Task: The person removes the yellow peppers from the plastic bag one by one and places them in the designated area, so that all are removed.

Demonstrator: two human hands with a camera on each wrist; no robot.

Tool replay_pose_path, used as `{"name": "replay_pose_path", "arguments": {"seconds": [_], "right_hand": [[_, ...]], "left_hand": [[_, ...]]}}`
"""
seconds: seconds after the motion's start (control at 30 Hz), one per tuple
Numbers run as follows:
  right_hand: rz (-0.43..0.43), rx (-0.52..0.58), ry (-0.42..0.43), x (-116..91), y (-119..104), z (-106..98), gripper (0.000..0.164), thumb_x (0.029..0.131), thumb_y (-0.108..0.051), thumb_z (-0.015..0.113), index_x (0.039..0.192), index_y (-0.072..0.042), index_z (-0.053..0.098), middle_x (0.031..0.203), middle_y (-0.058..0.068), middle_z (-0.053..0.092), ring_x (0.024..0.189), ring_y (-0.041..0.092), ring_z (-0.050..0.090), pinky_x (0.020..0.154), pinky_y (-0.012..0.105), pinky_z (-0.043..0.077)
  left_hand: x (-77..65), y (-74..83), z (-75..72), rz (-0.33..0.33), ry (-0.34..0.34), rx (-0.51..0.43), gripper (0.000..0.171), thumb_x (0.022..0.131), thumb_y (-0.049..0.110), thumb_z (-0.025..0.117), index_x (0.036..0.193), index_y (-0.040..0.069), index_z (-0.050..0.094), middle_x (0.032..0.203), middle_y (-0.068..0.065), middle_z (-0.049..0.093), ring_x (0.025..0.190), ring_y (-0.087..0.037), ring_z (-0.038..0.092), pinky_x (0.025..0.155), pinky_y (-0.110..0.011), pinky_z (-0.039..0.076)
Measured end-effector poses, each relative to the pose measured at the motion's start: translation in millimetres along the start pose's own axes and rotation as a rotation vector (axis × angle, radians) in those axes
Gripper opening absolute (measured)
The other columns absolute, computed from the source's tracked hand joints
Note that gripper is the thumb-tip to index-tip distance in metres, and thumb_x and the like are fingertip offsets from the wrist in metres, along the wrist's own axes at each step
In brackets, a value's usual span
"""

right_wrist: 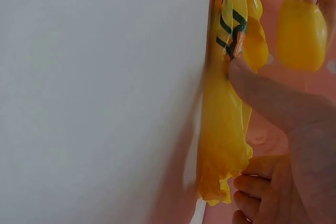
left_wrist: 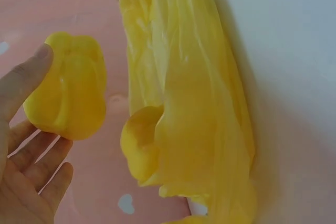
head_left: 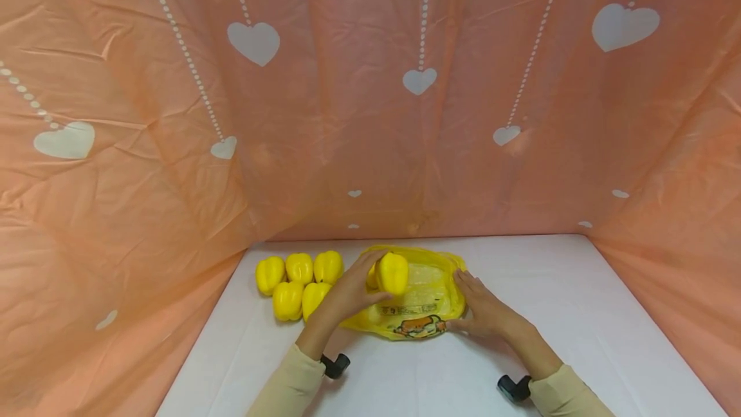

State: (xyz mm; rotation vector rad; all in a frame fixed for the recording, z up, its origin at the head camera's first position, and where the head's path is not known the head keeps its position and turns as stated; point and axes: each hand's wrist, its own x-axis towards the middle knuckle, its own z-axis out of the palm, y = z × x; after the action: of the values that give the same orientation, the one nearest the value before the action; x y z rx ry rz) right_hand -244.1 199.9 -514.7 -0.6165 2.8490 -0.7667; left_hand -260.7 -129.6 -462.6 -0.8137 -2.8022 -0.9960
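My left hand [head_left: 351, 288] grips a yellow bell pepper [head_left: 393, 273] between thumb and fingertips, held up over the left part of a yellow plastic bag [head_left: 446, 301]. The bag lies spread on the table with a printed picture at its front. In the left wrist view the held pepper [left_wrist: 71, 87] hangs apart from the bag [left_wrist: 205, 98]. My right hand [head_left: 492, 309] rests at the bag's right edge, its fingers spread fairly straight. The right wrist view has the right thumb [right_wrist: 262, 93] touching the bag [right_wrist: 223, 124].
Several more yellow bell peppers [head_left: 287, 301] stand in two rows left of the bag, next to my left wrist. The white table [head_left: 550, 301] ends at an orange cloth backdrop [head_left: 359, 127] with white hearts. A black wrist camera [head_left: 514, 389] sits at the right cuff.
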Motion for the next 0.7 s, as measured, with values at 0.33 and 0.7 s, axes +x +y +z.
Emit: {"name": "replay_pose_path", "arguments": {"seconds": [0.33,0.7], "right_hand": [[-0.008,0.008,-0.002,-1,-1,-2,0.115,0.09,-0.049,0.086,0.166,0.01,0.022,0.174,0.03,0.017,0.161,0.05,0.018,0.13,0.063,0.018],[-0.024,0.003,0.006,-2,-1,-3,0.115,0.09,-0.049,0.086,0.165,0.011,0.023,0.173,0.031,0.019,0.16,0.051,0.019,0.13,0.063,0.018]], "left_hand": [[-14.3,-0.3,-10.5,-0.026,0.031,-0.001,0.093,0.09,0.028,0.09,0.166,0.014,0.038,0.168,-0.01,0.041,0.15,-0.034,0.047,0.119,-0.055,0.046],[-30.1,-1.2,-27.4,-0.042,0.059,-0.025,0.093,0.09,0.027,0.091,0.167,0.025,0.038,0.168,-0.002,0.043,0.153,-0.03,0.043,0.123,-0.056,0.041]]}}
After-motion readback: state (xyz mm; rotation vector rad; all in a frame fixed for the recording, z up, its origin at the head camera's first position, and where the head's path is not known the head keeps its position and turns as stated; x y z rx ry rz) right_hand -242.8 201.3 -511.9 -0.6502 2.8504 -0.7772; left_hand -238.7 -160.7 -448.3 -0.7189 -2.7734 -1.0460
